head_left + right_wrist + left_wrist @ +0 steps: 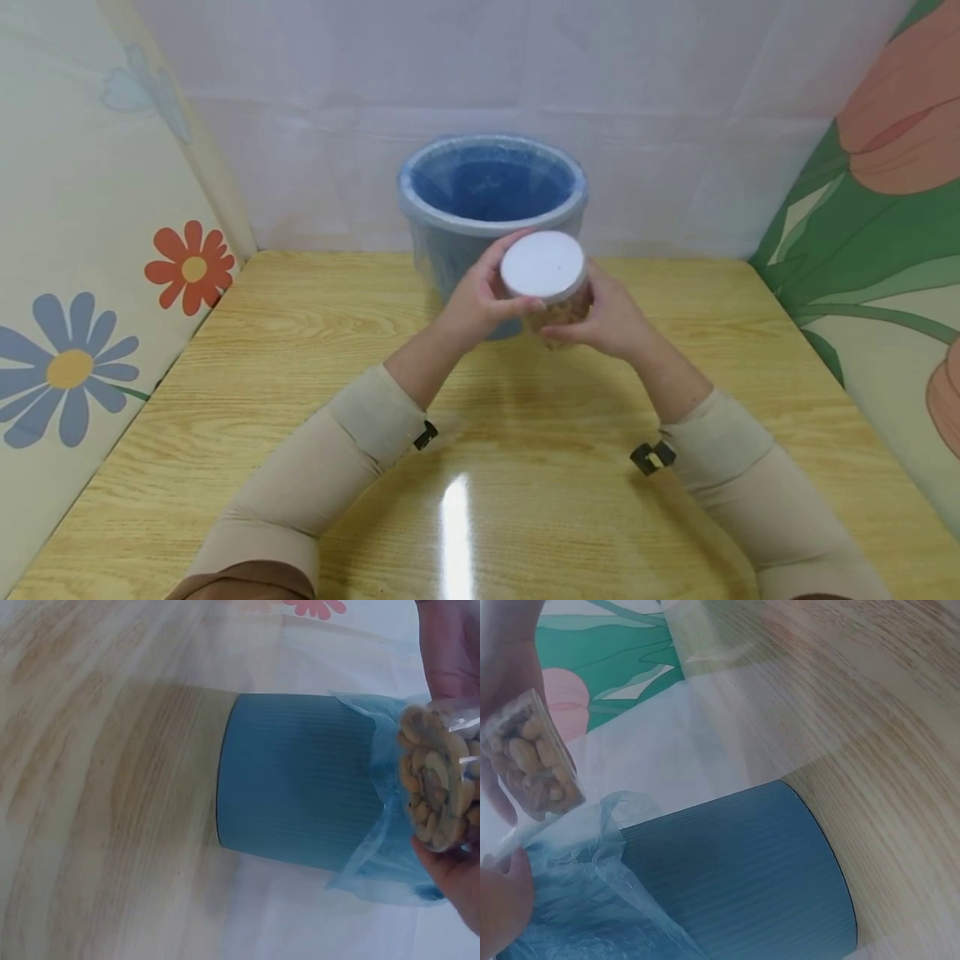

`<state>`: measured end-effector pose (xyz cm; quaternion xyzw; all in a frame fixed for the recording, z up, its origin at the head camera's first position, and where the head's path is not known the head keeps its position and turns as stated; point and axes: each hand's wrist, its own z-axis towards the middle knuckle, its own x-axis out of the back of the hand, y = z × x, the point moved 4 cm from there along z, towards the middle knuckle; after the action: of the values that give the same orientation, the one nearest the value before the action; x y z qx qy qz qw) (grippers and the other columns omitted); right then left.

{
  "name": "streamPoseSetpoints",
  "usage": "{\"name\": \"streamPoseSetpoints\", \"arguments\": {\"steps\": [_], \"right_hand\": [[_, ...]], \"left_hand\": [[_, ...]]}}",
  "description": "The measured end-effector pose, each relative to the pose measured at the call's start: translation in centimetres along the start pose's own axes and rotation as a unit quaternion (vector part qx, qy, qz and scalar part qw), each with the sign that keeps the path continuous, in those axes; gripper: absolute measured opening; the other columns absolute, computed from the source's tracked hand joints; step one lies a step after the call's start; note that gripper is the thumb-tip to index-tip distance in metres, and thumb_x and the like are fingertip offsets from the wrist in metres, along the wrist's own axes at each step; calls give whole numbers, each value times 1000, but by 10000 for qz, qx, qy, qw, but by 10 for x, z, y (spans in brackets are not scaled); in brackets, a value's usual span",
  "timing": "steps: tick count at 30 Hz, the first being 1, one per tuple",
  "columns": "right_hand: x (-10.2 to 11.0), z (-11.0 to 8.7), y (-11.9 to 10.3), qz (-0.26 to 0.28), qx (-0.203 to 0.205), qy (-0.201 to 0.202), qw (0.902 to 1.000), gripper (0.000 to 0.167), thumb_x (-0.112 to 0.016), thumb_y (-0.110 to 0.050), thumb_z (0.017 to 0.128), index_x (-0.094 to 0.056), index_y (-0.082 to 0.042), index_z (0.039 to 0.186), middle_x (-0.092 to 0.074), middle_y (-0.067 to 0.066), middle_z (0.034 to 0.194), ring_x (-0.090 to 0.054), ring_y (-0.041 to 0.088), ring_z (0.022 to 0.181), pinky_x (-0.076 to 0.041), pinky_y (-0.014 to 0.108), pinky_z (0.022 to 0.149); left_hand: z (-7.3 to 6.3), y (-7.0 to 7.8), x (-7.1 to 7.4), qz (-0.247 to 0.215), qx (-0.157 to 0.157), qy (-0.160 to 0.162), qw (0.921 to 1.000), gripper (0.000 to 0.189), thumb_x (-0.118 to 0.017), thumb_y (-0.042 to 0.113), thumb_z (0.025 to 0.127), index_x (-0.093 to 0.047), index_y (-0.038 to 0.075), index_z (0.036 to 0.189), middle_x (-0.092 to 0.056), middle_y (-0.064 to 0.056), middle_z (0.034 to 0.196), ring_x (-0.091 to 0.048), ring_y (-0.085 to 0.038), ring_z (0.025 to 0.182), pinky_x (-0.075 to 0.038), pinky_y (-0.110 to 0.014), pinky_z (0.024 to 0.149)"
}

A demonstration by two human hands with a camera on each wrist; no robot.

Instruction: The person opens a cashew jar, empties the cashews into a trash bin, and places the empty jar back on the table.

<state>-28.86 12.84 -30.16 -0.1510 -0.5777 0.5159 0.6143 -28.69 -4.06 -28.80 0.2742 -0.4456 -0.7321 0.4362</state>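
A clear jar (566, 310) with a round white lid (543, 265) is held up above the table by both hands. The left hand (474, 302) grips it from the left, its thumb along the lid's near edge. From the right, the right hand (617, 315) holds the jar's body with thumb and fingers. Pale nuts (435, 780) show through the jar's bottom in the right wrist view; their shapes look like cashews. The left wrist view shows the jar's side, filled with nuts (526, 757).
Just behind the hands stands a blue ribbed bin (491, 179) lined with a thin translucent bag (592, 862) folded over its rim. It is on a wood-grain table (330, 317). A white backdrop (637, 125) rises behind, with flower-printed panels (67, 208) on both sides.
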Motion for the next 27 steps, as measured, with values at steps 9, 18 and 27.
{"name": "streamPoseSetpoints", "arguments": {"steps": [9,18,27], "right_hand": [[9,-4,-1,511,608,-748,9940,90,-84,-7,59,-36,-3,134,-47,12,128,-44,25,118,-37,44,100],[7,-8,-9,599,1256,-1346,9811,90,-83,-7,59,-35,0,135,-48,12,128,-45,24,117,-38,42,99],[4,-11,-14,1042,1506,-1866,9652,92,-80,-7,59,-29,1,136,-45,13,129,-47,25,115,-43,41,96]], "left_hand": [[-3,3,-1,-338,-33,-767,9965,109,-81,44,59,-25,3,142,-36,-20,137,-45,-29,118,-41,-39,98],[-7,6,-1,-583,-123,-1379,9887,106,-81,40,65,-20,1,143,-31,-21,139,-40,-29,122,-41,-39,99],[-10,8,0,-817,-210,-1811,9798,106,-80,36,67,-16,0,144,-31,-21,138,-38,-29,123,-37,-41,102]]}}
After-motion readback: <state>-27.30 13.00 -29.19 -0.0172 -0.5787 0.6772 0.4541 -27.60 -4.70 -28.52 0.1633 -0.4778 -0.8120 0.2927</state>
